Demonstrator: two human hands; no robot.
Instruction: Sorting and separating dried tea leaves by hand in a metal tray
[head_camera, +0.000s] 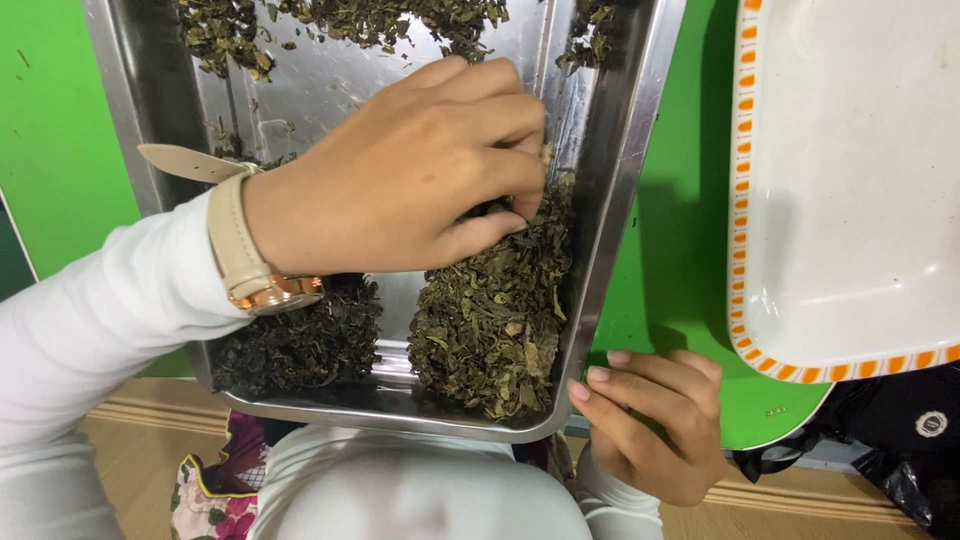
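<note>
The left hand (410, 170), with a beige-strapped watch (245, 255) at its wrist, reaches across a steel tray (620, 170) and pinches dried tea leaves between thumb and bent fingertips — clamped on a small clump at the top of the greenish leaf pile (490, 320) by the tray's right wall. A darker leaf pile (300, 345) lies just beside it in the near left corner, and loose leaves (350, 20) scatter along the far end. The right hand (655, 420) rests at the tray's near right corner, fingers curled together and touching the rim — holding nothing else. The tray sits on a green counter (680, 280), beside a white tray with an orange-checked border (860, 180).
</note>
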